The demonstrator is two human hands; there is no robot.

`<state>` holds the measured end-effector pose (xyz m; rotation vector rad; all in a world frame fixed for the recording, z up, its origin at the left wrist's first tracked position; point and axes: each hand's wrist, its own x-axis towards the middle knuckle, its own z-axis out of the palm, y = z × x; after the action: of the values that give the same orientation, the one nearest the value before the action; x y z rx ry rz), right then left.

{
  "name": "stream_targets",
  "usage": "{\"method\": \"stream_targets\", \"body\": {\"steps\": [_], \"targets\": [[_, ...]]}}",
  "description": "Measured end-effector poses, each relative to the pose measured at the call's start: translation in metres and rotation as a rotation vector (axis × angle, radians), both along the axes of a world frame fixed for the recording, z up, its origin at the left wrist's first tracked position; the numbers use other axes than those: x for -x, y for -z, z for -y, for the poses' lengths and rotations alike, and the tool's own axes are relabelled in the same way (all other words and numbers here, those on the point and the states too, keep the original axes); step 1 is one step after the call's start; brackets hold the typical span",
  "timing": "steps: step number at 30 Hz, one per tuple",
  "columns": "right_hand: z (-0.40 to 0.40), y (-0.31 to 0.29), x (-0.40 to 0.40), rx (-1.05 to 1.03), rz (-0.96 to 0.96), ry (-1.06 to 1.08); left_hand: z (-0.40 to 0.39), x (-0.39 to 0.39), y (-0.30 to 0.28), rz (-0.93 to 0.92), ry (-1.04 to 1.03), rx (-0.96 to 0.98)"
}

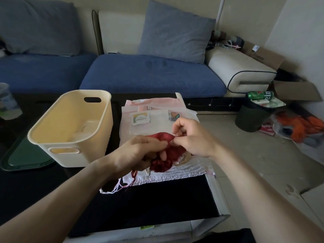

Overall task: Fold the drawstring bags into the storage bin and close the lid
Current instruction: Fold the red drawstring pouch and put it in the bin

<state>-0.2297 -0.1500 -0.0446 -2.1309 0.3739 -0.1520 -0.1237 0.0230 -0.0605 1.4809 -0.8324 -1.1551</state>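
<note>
Both hands are clamped on a small dark-red drawstring bag (165, 153), held just above the pile of pale bags (157, 120) on the black table (157, 204). The left hand (138, 153) bunches the gathered mouth in curled fingers; the right hand (191, 137) pinches the upper edge of the cloth between thumb and fingertips. The bag's red cord (133, 174) dangles below the left hand.

The likely trouble is that slippery, crumpled fabric may spring out of a fold once the pinch loosens, and the hanging cord could snag on the white cords (112, 190) beneath it, dragging the pile.

Left of the left hand stands the cream storage bin (52, 137), lid off, with what looks like pale folded material at its bottom. A dark green lid-like panel (22, 158) lies beyond the bin, further left.
</note>
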Motion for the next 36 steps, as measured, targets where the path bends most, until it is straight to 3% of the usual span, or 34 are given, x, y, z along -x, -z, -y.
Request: {"method": "stream_targets", "body": {"steps": [5,10,16,22,27,32,36], "targets": [[0.005,-0.006,0.003,-0.216,0.027,-0.198,0.002,-0.002,0.004,-0.054,-0.160,-0.019],[-0.001,-0.001,0.002,-0.171,0.051,-0.195,0.006,0.001,0.004,-0.021,-0.253,0.045],[-0.006,0.008,-0.005,0.048,0.187,-0.096,0.009,0.005,0.006,0.188,-0.283,0.029],[-0.012,0.012,-0.011,0.019,0.205,-0.086,0.006,0.001,0.004,0.182,-0.336,-0.023],[-0.013,0.013,-0.016,-0.151,0.178,-0.033,0.006,-0.006,0.003,-0.003,-0.328,-0.090],[-0.017,0.015,-0.017,-0.617,0.059,-0.075,0.006,-0.007,0.004,-0.083,-0.299,-0.045],[-0.021,0.018,-0.014,-0.595,0.019,-0.048,0.005,-0.009,0.005,-0.116,-0.315,-0.037]]}}
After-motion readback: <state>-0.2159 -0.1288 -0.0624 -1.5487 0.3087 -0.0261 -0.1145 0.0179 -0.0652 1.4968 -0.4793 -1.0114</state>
